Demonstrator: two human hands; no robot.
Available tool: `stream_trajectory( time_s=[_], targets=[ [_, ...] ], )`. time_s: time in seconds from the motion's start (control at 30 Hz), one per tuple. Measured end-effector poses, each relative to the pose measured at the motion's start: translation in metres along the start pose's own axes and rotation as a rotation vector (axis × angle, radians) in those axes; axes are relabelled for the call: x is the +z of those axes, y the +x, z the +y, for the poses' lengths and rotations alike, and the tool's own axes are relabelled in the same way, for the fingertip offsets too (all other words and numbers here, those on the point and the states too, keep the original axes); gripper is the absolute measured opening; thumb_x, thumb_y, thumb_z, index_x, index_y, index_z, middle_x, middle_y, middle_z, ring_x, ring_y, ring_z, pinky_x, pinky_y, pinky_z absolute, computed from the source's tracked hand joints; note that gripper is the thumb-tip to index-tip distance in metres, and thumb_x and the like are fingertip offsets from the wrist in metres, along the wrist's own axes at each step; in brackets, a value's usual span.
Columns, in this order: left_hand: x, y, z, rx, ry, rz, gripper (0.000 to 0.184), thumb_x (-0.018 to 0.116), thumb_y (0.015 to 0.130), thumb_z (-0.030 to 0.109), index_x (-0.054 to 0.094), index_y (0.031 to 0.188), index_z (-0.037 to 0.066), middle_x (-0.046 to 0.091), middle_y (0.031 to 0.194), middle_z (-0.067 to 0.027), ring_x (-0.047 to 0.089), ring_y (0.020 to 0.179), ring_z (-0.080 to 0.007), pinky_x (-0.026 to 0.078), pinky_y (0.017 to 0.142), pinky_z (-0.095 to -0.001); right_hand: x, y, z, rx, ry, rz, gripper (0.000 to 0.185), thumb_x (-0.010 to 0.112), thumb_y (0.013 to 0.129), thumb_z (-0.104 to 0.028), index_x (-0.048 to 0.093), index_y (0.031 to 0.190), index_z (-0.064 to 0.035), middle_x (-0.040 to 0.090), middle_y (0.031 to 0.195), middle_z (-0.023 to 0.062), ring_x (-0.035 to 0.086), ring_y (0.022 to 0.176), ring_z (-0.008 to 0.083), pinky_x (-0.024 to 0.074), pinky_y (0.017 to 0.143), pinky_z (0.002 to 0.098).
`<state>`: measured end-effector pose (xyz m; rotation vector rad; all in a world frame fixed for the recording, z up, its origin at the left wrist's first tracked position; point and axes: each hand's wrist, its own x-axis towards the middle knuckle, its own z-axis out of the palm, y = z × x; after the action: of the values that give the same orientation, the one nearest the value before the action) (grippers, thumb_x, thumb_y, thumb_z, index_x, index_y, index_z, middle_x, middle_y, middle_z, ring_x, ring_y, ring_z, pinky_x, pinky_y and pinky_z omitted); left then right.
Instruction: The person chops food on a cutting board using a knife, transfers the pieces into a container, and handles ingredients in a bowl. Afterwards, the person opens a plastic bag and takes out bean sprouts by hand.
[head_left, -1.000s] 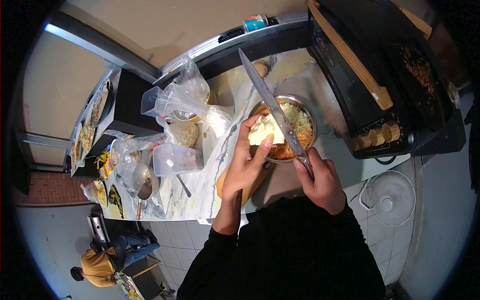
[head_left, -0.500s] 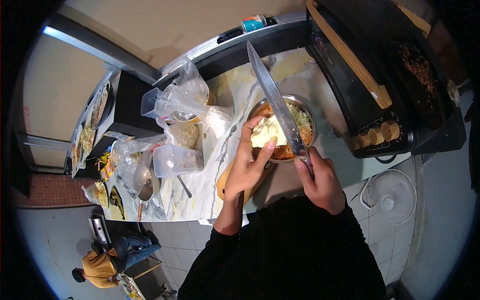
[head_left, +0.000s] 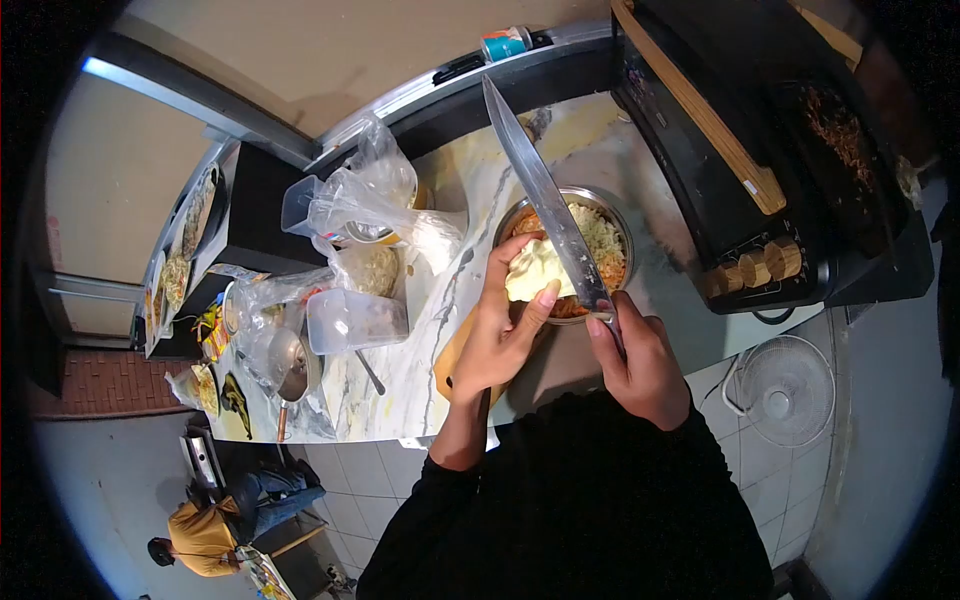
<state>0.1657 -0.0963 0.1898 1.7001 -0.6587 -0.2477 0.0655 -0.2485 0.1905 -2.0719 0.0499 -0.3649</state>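
Observation:
A pale yellow, soft-looking lump (head_left: 534, 271) is held in my left hand (head_left: 505, 325), over a round metal bowl (head_left: 626, 232). Inside the bowl are orange-red food (head_left: 568, 308) and whitish shreds (head_left: 598, 236). My right hand (head_left: 640, 360) is wrapped round the handle of a large knife (head_left: 545, 190). Its long blade slants up and left across the bowl, close against the right side of the lump. Part of a wooden board (head_left: 455, 350) shows beneath my left forearm. The blade and my left hand hide some of the bowl's contents.
Left on the marble counter are plastic bags (head_left: 365, 190), a clear container (head_left: 357, 320), a spoon (head_left: 370, 372) and a pan (head_left: 292, 370). A black oven (head_left: 700, 140) stands right, with a white fan (head_left: 785, 392) below. Another person (head_left: 205, 535) is at the lower left.
The knife's blade has swung a little, its tip first going right and then back left. The lump and my left hand have shifted slightly right.

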Motion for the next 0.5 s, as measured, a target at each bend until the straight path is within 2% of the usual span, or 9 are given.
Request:
stream_trajectory(
  time_s=[0.07, 0.13, 0.5],
  targets=[
    [0.0008, -0.0002, 0.0017, -0.021, 0.005, 0.003, 0.051, 0.060, 0.096, 0.016, 0.034, 0.137, -0.002, 0.049, 0.127, -0.0133, 0.045, 0.120, -0.0181, 0.034, 0.103, -0.0298, -0.0001, -0.0011, 0.0003, 0.029, 0.025, -0.013, 0.024, 0.061, 0.093, -0.014, 0.051, 0.105, 0.0046, 0.059, 0.067, 0.0175, 0.059, 0.060, 0.0370, 0.0440, 0.056, 0.0449],
    [0.0012, -0.0003, 0.0010, -0.016, 0.004, 0.001, 0.051, 0.060, 0.096, 0.016, 0.034, 0.137, -0.002, 0.048, 0.127, -0.0133, 0.045, 0.120, -0.0182, 0.034, 0.103, -0.0299, 0.0021, -0.0030, 0.0024, -0.036, -0.060, 0.061, 0.025, 0.061, 0.093, -0.014, 0.051, 0.106, 0.0052, 0.060, 0.067, 0.0175, 0.059, 0.059, 0.0364, 0.0446, 0.056, 0.0442],
    [0.0002, -0.0014, 0.0029, -0.010, 0.027, -0.003, 0.051, 0.060, 0.096, 0.015, 0.034, 0.137, -0.002, 0.048, 0.128, -0.0135, 0.045, 0.121, -0.0185, 0.034, 0.104, -0.0301, 0.0023, -0.0017, 0.0047, -0.023, -0.043, 0.032, 0.025, 0.061, 0.093, -0.015, 0.051, 0.103, 0.0047, 0.059, 0.065, 0.0180, 0.059, 0.059, 0.0381, 0.0444, 0.056, 0.0457]
  ],
)
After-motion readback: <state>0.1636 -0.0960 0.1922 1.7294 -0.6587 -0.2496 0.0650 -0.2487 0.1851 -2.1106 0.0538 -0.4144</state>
